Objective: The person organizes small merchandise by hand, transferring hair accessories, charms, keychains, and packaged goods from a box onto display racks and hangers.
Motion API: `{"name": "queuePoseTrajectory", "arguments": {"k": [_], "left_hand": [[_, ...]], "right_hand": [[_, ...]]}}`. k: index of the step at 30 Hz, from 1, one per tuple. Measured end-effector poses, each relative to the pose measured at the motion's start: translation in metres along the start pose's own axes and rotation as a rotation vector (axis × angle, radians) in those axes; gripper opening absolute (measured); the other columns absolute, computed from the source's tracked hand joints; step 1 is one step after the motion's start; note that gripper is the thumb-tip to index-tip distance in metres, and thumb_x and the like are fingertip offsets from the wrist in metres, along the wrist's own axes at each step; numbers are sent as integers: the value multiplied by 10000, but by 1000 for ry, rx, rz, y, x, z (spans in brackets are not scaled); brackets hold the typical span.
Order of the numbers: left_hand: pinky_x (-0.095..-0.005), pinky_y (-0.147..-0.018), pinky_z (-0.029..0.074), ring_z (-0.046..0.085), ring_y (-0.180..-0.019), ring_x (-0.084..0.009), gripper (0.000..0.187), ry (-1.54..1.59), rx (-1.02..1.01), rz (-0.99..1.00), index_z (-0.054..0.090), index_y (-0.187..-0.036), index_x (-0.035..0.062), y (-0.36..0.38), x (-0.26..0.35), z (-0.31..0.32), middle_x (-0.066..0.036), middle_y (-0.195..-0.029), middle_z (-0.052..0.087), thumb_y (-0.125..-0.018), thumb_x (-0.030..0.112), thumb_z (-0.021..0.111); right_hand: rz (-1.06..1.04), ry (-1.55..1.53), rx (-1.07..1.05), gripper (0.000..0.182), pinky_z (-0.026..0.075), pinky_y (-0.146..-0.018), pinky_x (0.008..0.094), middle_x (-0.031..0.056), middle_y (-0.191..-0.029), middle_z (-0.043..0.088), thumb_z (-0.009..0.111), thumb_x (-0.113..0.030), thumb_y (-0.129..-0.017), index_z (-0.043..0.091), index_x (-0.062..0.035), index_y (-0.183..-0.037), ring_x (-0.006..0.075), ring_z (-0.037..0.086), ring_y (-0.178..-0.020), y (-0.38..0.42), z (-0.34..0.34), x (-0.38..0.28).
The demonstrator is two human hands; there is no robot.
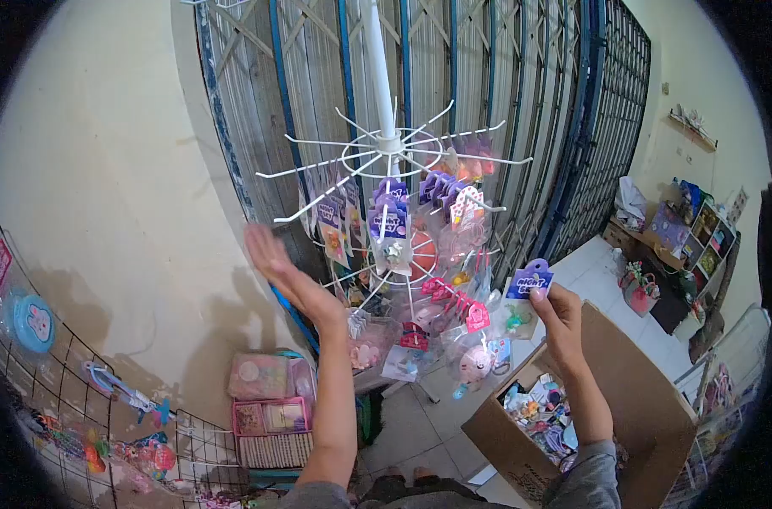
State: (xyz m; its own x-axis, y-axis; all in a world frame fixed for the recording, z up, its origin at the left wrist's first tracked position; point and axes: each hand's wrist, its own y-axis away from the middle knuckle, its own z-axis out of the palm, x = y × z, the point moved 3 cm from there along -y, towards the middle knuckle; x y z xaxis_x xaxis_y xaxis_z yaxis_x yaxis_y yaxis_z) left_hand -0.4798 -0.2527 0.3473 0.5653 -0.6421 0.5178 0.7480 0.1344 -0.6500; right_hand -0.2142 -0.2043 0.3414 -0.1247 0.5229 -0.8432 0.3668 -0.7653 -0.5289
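Observation:
My right hand [562, 316] pinches a small clear packet [519, 316] by its purple header card, printed with "NIGHT" and more lettering. Something green shows inside the packet. My left hand [282, 270] is raised with its fingers stretched out, slightly blurred, holding nothing. It is left of a white rotating display rack [389, 146] with long wire prongs. Similar purple-carded packets [389, 222] hang from several prongs. Lower down on the rack hang pink-carded packets [476, 317] and a bag with a pink round plush-like thing [475, 365].
A cardboard box [632, 373] full of small packets stands open below my right hand. Stacked trays [271, 416] sit at lower left, beside a black wire grid [81, 373] hung with trinkets. A folding metal gate [318, 76] stands behind the rack.

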Motion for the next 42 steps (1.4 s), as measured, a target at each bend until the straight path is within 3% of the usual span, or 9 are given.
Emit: {"name": "queuePoseTrajectory", "arguments": {"k": [2,12,13,15,18,25,33,38,42], "left_hand": [[-405,-952,151,229,-1164,-294,699,172,-234,-66,185,-1215,-13,0,-12,7,-171,-1260,217,-784,531,266],[-414,-956,133,189,-1184,-290,677,114,-537,87,176,-1227,6,73,23,12,-154,-1277,194,-793,521,248],[-414,-956,133,189,-1184,-290,677,114,-538,79,176,-1227,6,73,20,10,-154,-1277,194,-793,521,248],[-397,-971,93,125,-1206,-265,635,-207,-153,206,152,-1237,12,61,16,-6,-145,-1294,150,-816,481,225],[-374,-981,67,87,-1214,-241,598,-192,-8,76,142,-1242,15,34,9,-10,-138,-1303,117,-834,451,181],[-378,-977,86,174,-1189,-256,646,268,-207,-121,160,-1237,15,-3,-16,13,-149,-1269,217,-815,505,160],[-401,-939,167,252,-1153,-291,769,215,-313,-92,192,-1231,19,46,14,26,-180,-1263,224,-745,615,187],[-393,-936,192,301,-1127,-296,792,203,-795,51,278,-1193,-7,78,28,40,-187,-1238,276,-718,627,277],[-410,-938,193,304,-1121,-324,652,71,-761,435,311,-1167,-5,83,38,26,-206,-1207,308,-771,513,315]], "right_hand": [[21,14,-15,221,374,-597,196,9,-736,554,475,-176,-809,561,24,-850,50,466,-671,2,-2,2],[54,42,-40,209,363,-571,189,6,-697,546,485,-166,-802,566,27,-810,41,455,-644,1,1,0],[44,50,-54,205,363,-568,188,5,-692,545,486,-162,-800,566,27,-807,40,453,-641,0,1,-1],[47,38,-49,199,362,-563,188,4,-690,544,489,-155,-798,565,28,-804,39,449,-633,1,2,-2],[36,22,-42,194,363,-563,190,7,-689,549,496,-151,-794,567,29,-803,39,451,-634,3,2,-3],[29,43,-99,185,377,-585,202,36,-707,574,508,-143,-785,573,27,-820,50,472,-658,3,4,0],[26,44,-109,182,386,-591,211,56,-703,586,513,-137,-779,570,26,-835,59,488,-655,4,7,0],[-16,71,-94,179,383,-585,210,52,-710,583,509,-133,-781,568,29,-829,55,478,-650,4,5,-2],[16,32,-73,181,374,-581,201,37,-710,574,505,-135,-785,567,31,-824,48,465,-649,8,1,-2]]}}
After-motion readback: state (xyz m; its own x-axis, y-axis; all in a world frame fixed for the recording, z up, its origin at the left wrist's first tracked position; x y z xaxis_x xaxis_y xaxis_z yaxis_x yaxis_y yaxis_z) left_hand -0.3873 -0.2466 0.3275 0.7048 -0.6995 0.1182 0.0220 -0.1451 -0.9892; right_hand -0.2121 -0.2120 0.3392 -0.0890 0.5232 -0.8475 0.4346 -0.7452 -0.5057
